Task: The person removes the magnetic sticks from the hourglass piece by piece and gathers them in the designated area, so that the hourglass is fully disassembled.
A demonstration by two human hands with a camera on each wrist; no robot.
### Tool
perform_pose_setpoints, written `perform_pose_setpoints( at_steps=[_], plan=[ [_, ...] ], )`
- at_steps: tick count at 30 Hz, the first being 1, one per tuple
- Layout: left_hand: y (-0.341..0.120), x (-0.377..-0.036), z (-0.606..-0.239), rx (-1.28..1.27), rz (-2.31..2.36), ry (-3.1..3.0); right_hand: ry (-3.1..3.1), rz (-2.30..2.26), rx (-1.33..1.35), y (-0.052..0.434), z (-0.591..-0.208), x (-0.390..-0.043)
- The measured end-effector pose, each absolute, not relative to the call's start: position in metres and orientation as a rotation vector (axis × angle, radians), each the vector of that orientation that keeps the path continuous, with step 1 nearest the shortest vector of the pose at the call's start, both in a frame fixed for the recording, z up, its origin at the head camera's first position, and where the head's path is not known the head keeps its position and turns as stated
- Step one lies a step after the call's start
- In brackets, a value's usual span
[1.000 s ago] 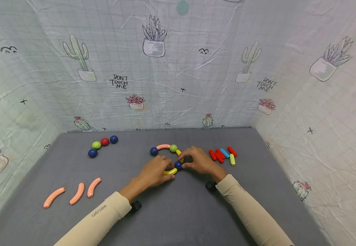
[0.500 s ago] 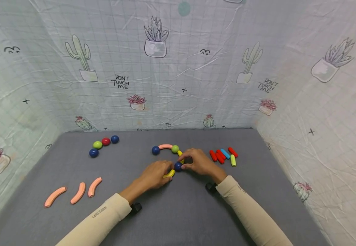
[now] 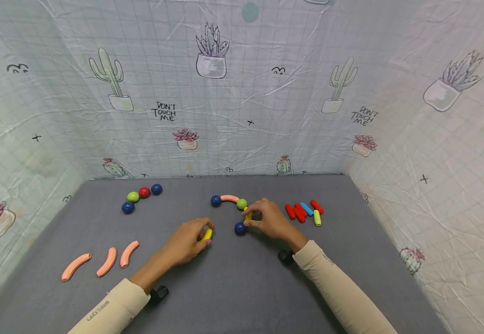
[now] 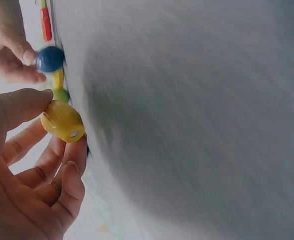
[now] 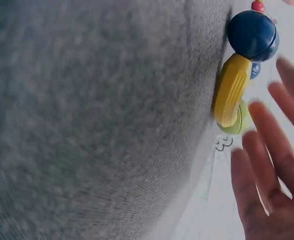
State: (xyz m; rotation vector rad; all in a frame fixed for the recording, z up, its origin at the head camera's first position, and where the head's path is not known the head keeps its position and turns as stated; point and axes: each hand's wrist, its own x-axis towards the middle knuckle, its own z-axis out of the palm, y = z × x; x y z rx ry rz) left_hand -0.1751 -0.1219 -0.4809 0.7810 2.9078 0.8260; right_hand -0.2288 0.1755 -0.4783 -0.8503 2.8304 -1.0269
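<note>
My left hand (image 3: 197,236) pinches a short yellow curved piece (image 3: 206,234), which fills the left wrist view (image 4: 62,121) between thumb and fingers. It is apart from the chain to its right. The chain arcs from a blue ball (image 3: 216,200) through a pink curved piece (image 3: 229,198), a green ball (image 3: 242,203) and a yellow curved piece (image 3: 248,215) to a second blue ball (image 3: 239,228). My right hand (image 3: 252,220) pinches that end ball (image 4: 49,59). The right wrist view shows the ball (image 5: 252,34) and yellow piece (image 5: 229,90) close up.
Several loose balls (image 3: 132,196) lie at the back left and three pink curved pieces (image 3: 108,262) at the front left. Several short straight sticks (image 3: 304,211) lie right of my right hand. Everything sits on a grey mat (image 3: 242,287) walled by cactus-print cloth (image 3: 242,116).
My left hand pulled the yellow curved piece off the chain's blue end ball and drew it left and toward me. My right hand stayed on the chain's end.
</note>
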Motion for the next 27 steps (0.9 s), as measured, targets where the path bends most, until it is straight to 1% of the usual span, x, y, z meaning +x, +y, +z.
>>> perform_pose_setpoints(
  at_steps=[5, 12, 19, 27],
  plan=[
    [-0.153, -0.168, -0.474, 0.687, 0.810, 2.944, 2.919, -1.043, -0.801, 0.178, -0.477, -0.233],
    [-0.192, -0.155, -0.471, 0.578, 0.681, 3.048, 2.846, -0.963, -0.899, 0.178, -0.477, -0.247],
    [-0.220, -0.144, -0.472, 0.525, 0.583, 3.088, 2.694, -0.907, -1.003, 0.176, -0.476, -0.258],
    [-0.248, -0.136, -0.476, 0.449, 0.465, 3.094, 2.729, -0.849, -0.999, 0.171, -0.477, -0.258]
  ],
)
